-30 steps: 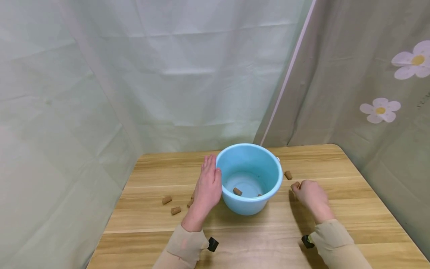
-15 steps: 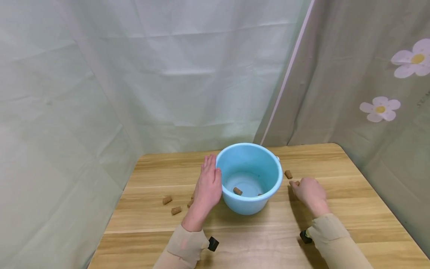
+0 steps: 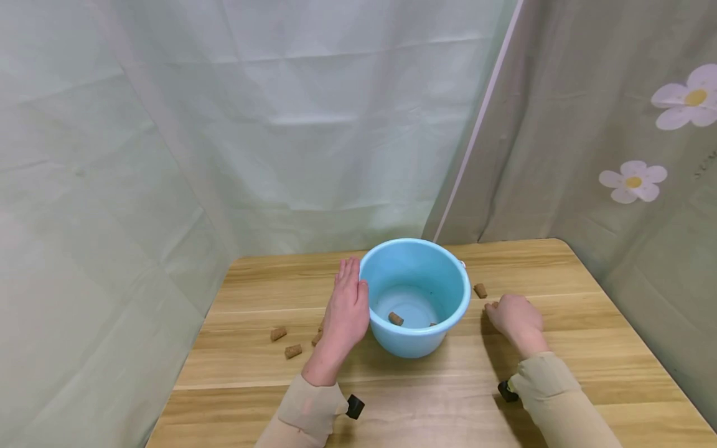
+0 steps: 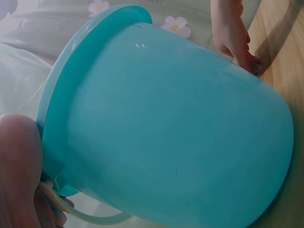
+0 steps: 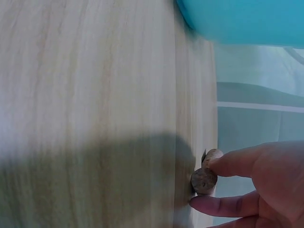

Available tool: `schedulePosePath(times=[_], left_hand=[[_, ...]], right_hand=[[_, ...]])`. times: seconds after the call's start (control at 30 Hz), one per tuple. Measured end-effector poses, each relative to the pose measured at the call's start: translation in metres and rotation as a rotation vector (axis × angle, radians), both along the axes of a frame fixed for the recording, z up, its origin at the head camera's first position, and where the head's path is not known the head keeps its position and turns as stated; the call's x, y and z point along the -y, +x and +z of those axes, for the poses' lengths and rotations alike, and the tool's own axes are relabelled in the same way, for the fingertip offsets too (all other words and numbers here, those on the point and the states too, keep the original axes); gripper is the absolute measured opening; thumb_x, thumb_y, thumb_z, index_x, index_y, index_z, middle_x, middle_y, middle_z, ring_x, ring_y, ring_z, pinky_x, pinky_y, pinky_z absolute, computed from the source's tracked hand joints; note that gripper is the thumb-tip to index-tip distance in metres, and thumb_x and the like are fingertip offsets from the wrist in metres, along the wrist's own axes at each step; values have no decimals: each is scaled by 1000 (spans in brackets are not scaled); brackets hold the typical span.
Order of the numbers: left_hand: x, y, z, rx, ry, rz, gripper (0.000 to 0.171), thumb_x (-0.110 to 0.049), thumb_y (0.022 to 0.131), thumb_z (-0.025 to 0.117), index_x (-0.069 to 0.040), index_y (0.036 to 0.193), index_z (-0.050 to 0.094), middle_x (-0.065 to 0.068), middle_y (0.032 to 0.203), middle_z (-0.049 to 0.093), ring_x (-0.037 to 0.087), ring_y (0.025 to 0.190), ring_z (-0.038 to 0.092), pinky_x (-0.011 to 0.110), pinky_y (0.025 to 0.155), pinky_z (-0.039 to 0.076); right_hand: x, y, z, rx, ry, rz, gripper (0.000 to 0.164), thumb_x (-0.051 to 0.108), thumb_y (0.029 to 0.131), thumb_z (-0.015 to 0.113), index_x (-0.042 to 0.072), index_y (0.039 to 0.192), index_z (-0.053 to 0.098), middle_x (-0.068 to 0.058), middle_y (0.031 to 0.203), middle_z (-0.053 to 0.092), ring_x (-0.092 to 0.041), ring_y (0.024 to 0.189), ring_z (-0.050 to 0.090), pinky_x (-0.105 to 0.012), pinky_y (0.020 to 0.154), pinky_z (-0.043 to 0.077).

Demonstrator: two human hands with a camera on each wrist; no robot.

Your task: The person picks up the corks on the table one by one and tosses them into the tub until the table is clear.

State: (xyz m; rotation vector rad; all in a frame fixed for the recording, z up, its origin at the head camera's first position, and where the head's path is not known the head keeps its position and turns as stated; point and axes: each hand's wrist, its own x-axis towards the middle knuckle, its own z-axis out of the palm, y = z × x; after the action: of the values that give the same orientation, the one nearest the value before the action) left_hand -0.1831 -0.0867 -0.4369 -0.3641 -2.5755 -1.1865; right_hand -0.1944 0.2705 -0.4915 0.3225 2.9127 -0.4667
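A light blue bucket stands upright on the wooden table, with at least one cork lying inside. My left hand rests against the bucket's left side with its fingers straight. In the left wrist view, the thumb lies at the rim near the pale handle. To the right of the bucket, my right hand is down at the tabletop. Its thumb and a finger pinch a cork, with another cork just behind. The curled hand mostly hides the held cork in the head view.
Two loose corks, one nearer the back and one nearer the front, lie left of the left hand. Others are partly hidden by that hand. One cork lies right of the bucket. Curtains hang behind the table.
My right hand has shifted slightly back and to the left at the cork, staying low by the table. The left hand and the bucket look unmoved.
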Motion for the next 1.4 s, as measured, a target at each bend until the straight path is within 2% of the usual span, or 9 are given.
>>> schedulePosePath(times=[0.2, 0.53, 0.63, 0.83, 0.9, 0.97, 1.07, 1.23, 1.4], left_hand=[[0, 1, 0, -4, 6, 0, 53, -18, 114, 41, 9, 161, 38, 24, 169, 36, 33, 162, 18, 55, 131, 18], [-1, 1, 0, 6, 5, -5, 53, -18, 115, 41, 8, 161, 38, 21, 170, 33, 31, 163, 17, 51, 131, 16], [-1, 0, 0, 4, 4, -8, 53, -17, 115, 41, 8, 161, 38, 21, 170, 33, 31, 163, 17, 51, 132, 15], [0, -2, 0, 1, 0, -4, 52, -16, 115, 42, 8, 161, 38, 21, 170, 33, 30, 163, 17, 49, 132, 15], [0, -2, 0, 4, -1, -3, 52, -16, 115, 41, 7, 161, 38, 20, 171, 33, 29, 163, 17, 48, 132, 14], [0, -1, 0, 3, 0, -2, 52, -16, 115, 41, 8, 161, 38, 20, 170, 33, 29, 163, 17, 48, 132, 14], [0, -1, 0, 2, -1, -3, 52, -16, 115, 42, 8, 161, 38, 21, 170, 34, 30, 163, 17, 50, 132, 16], [0, -1, 0, 0, 0, -4, 52, -15, 114, 42, 7, 162, 38, 21, 170, 34, 31, 163, 17, 54, 131, 18], [0, 0, 0, 0, 5, -3, 52, -15, 114, 42, 7, 161, 39, 22, 170, 34, 31, 163, 17, 52, 131, 17]], right_hand=[[2, 0, 2, -2, 3, -4, 49, 34, 105, 46, 1, 74, 62, -34, 95, 68, -36, 75, 64, -53, 58, 57], [3, 7, 6, -14, -23, -16, 48, 35, 105, 47, 7, 66, 54, -23, 82, 63, -33, 71, 61, -46, 53, 53], [1, 12, 15, -32, -36, -18, 50, 39, 106, 46, 8, 68, 55, -24, 85, 64, -34, 73, 61, -47, 52, 53], [1, 21, 44, -108, -64, 11, 52, 41, 107, 42, 12, 65, 54, -13, 73, 59, -28, 66, 57, -39, 48, 44], [1, 24, 53, -157, -63, 20, 53, 41, 108, 43, 5, 75, 63, -18, 79, 65, -31, 69, 61, -40, 50, 46], [3, 27, 61, -197, -65, 19, 53, 42, 108, 46, -2, 92, 70, -25, 93, 71, -37, 77, 66, -45, 53, 51], [6, 33, 72, -242, -71, 19, 55, 43, 106, 50, -8, 117, 69, -32, 112, 71, -41, 85, 70, -48, 56, 54], [13, 42, 85, -281, -97, 23, 54, 44, 105, 55, -6, 123, 67, -25, 99, 73, -34, 74, 67, -41, 51, 49], [21, 49, 97, -328, -96, 43, 55, 47, 106, 55, -2, 125, 68, -21, 96, 74, -32, 73, 66, -39, 50, 47]])
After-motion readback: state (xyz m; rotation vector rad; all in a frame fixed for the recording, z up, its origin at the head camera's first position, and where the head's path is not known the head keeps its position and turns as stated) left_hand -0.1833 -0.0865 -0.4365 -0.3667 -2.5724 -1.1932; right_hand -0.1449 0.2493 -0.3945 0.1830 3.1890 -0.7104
